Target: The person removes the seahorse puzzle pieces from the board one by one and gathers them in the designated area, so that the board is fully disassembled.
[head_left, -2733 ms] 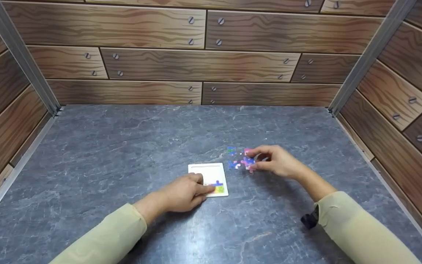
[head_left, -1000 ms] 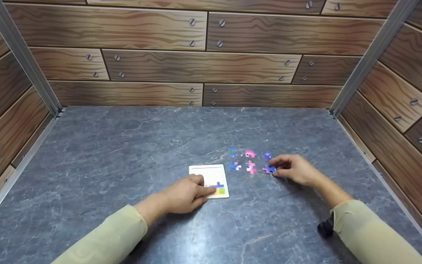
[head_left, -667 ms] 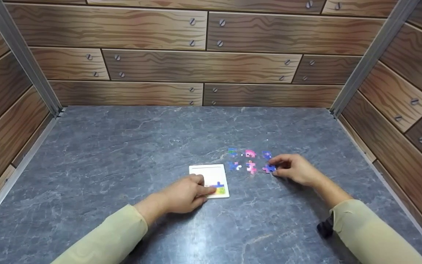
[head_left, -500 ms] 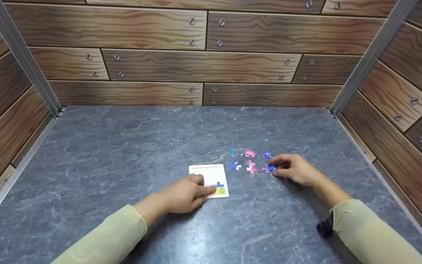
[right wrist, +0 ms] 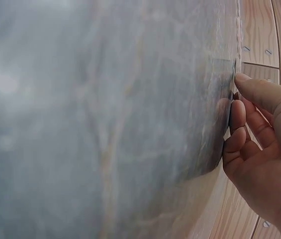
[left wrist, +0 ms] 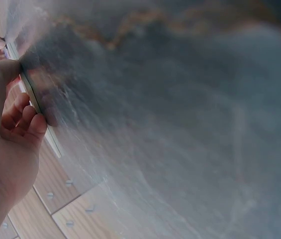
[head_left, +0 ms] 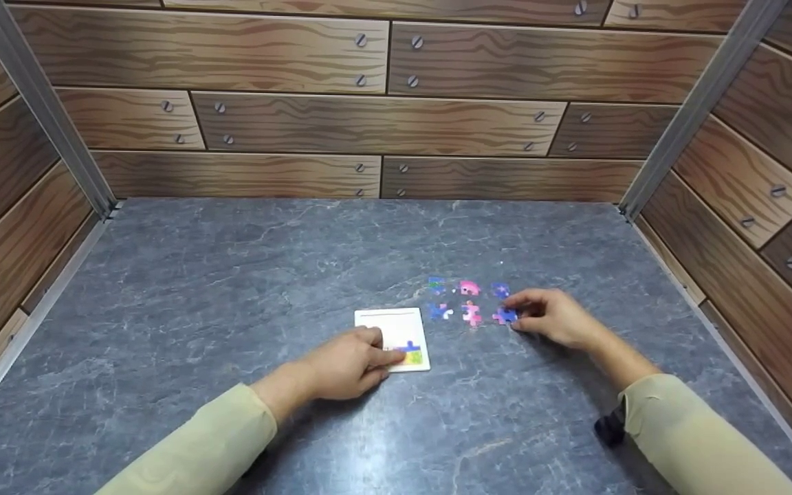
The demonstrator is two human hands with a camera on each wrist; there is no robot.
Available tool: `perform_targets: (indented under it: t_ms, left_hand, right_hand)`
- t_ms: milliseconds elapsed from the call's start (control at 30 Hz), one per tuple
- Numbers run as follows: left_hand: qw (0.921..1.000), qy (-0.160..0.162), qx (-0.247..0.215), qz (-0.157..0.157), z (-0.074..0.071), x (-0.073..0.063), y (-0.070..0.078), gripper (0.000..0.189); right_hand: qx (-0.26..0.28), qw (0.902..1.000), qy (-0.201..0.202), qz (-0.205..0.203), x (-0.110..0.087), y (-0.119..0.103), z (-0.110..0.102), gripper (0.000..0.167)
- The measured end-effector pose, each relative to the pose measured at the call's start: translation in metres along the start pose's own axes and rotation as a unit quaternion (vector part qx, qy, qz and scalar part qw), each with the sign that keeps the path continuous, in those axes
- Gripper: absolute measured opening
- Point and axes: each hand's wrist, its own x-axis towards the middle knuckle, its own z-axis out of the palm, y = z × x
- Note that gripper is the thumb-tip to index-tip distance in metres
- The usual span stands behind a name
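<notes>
In the head view, my left hand point(head_left: 344, 364) lies over the left part of a white puzzle tray point(head_left: 389, 319) and holds it, thumb at the near edge, a finger pressing on the pieces inside. Yellow-green and blue puzzle pieces point(head_left: 414, 357) show in the tray's near right corner; the rest of that row is under my fingers. My right hand point(head_left: 551, 317) pinches a blue and pink puzzle piece point(head_left: 504, 315) on the table between thumb and finger. The left wrist view shows curled fingers point(left wrist: 37, 124) at the tray's edge. My right hand's curled fingers point(right wrist: 237, 114) show in the right wrist view.
Left of the pinched piece lie a pink piece point(head_left: 471, 315) and a blue and white piece point(head_left: 440, 312). Behind them sit a blue-green piece point(head_left: 436, 284), a pink piece point(head_left: 469, 287) and a blue piece point(head_left: 500, 289). Wood-patterned walls point(head_left: 286, 124) border the grey table point(head_left: 231, 275).
Since the oldest frame my right hand has moved right, and the blue pieces now lie apart from the pink ones in two rows. Over the last second both hands have stayed still.
</notes>
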Motion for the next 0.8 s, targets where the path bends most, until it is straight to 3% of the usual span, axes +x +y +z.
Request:
perform_targets:
  t_ms: [267,800]
  left_hand:
    - [0.9998,-0.012,-0.010,-0.014,-0.0001,-0.0003,0.0001,0.040]
    - [0.9999,-0.010,-0.011,-0.007,-0.0021,0.0002,0.0012,0.041]
  right_hand:
    - [0.002,1.0000,0.000,-0.003,-0.0001,0.0007,0.0000,0.037]
    - [0.010,0.9999,0.004,-0.003,-0.0015,-0.0016,0.0001,0.038]
